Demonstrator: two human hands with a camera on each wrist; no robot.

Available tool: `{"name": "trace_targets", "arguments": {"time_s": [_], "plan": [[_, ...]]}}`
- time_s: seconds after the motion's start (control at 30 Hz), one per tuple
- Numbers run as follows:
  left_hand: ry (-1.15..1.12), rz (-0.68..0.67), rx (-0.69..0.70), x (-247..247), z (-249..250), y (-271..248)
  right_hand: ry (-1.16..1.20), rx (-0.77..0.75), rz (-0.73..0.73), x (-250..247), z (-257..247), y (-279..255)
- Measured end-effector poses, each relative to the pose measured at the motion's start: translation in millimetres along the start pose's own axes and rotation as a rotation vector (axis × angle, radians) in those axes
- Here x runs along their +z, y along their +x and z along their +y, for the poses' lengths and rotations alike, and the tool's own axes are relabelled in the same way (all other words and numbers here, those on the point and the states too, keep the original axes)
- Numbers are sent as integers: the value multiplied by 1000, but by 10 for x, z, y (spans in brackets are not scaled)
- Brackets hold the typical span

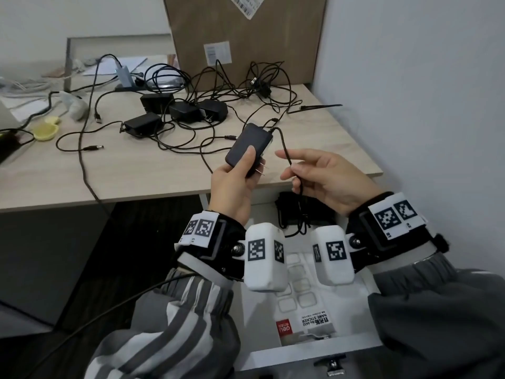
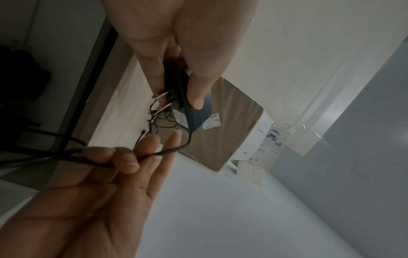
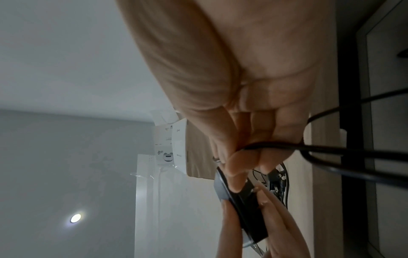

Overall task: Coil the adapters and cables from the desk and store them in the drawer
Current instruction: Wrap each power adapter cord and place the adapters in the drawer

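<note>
The person stands at the corner of the worktop (image 1: 164, 170), above the open drawer (image 1: 322, 348). The left hand (image 1: 232, 184) grips a black adapter (image 1: 250, 149) in the air, with the thumb pressed on its flat face and the two plug pins pointing down. The right hand (image 1: 325, 179) pinches the cable (image 1: 284, 149) of this adapter between thumb and fingers; the other fingers are stretched out. The cable leaves the top of the adapter, bends over to the right hand, and then hangs down in loose loops toward the drawer.

I judge that the task is in its early part. In the drawer, at the back, one dark bundle (image 1: 314, 212) already lies, probably an adapter stored with its cable, but the hands hide part of it. The adapter in the hands is being coiled and is not yet finished.

On the worktop I count four more black adapters (image 1: 180, 110), close together near the middle, with their cables crossing in one tangle. How many separate cables are there, I cannot tell. At least two loose plug ends lie on the left side. A brown cardboard box (image 1: 246, 36) stands behind them against the wall. In the front of the drawer lies a white sheet of name stickers (image 1: 306, 324).
</note>
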State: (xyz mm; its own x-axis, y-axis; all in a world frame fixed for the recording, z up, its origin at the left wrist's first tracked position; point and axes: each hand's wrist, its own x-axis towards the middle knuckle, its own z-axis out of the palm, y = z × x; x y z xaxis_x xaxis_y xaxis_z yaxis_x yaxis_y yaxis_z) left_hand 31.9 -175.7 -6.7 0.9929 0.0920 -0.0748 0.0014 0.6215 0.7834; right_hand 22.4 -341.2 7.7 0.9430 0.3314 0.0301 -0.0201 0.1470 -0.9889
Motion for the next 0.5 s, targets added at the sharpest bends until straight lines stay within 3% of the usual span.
{"name": "trace_targets", "arguments": {"time_s": [0.5], "plan": [[87,-237,-85,78,-91,-67,-59,85,191,67,47,13]]}}
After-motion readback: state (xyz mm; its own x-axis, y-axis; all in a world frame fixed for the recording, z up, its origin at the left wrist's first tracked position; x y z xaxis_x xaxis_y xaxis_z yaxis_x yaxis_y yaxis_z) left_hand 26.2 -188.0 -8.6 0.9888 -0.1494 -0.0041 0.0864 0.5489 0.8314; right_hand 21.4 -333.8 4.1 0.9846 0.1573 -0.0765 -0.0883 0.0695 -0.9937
